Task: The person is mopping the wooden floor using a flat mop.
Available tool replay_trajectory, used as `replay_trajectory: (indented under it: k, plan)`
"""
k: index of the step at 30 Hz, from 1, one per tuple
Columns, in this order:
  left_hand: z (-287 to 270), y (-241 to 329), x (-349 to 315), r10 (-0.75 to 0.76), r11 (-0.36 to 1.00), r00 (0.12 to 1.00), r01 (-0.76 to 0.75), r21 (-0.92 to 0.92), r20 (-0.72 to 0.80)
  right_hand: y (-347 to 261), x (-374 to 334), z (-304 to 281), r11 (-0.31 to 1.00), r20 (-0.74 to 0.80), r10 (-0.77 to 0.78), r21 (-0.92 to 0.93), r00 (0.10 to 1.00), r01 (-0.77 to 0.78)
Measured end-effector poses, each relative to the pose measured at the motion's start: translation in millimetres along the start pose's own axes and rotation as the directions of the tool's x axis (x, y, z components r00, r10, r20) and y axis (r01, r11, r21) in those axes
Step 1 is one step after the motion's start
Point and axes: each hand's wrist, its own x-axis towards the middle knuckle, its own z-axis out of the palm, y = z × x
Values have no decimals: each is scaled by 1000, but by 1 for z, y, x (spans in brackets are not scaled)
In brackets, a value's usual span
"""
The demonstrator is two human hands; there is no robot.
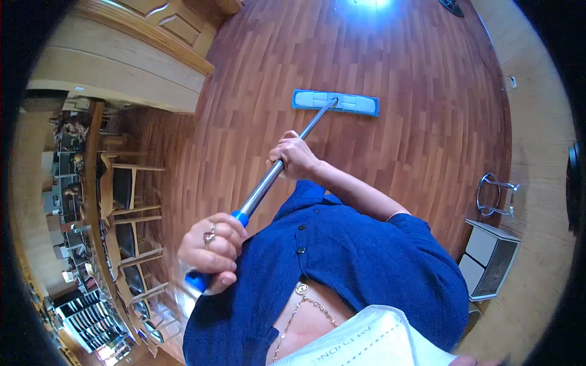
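Observation:
A flat mop [360,104] with a blue-edged, pale rectangular head rests on the wood-look floor ahead of me. Its metal pole [262,186] slants back toward my left side. My left hand [213,247], wearing rings, is closed around the pole's upper end, where blue grip parts [241,218] show above and below the fist. Farther down the pole, my right hand [295,157] is wrapped round the bare metal, its forearm reaching across from the right.
Wooden chairs [125,189] with dark seats line a long cluttered table on the left. A wooden door [183,24] stands at the far left. Along the right wall are a metal-legged stool [488,194] and a small white cabinet [485,259].

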Motion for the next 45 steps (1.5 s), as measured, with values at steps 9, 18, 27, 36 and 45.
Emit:
replay_trajectory:
  k: [9, 18, 27, 36, 45]
  plan:
    - [-54, -174, 97, 39, 996, 999, -40, 76, 19, 181, 85, -57, 970, 172, 210, -161, 962, -183]
    - [-135, -214, 205, 312, 946, 881, -253, -204, 355, 193, 124, -105, 880, -94, 321, -338, 942, -334]
    - [-131, -258, 311, 390, 895, 845, -253, -368, 367, 231, 132, -194, 882, -202, 292, -320, 935, -345]
    - [-79, -350, 392, 161, 981, 925, -111, -160, 345, 378, 118, -309, 875, -68, 339, -344, 938, -341]
    - [-106, -372, 454, 18, 999, 973, -5, -53, 232, 434, 188, -346, 883, 12, 379, -302, 925, -358]
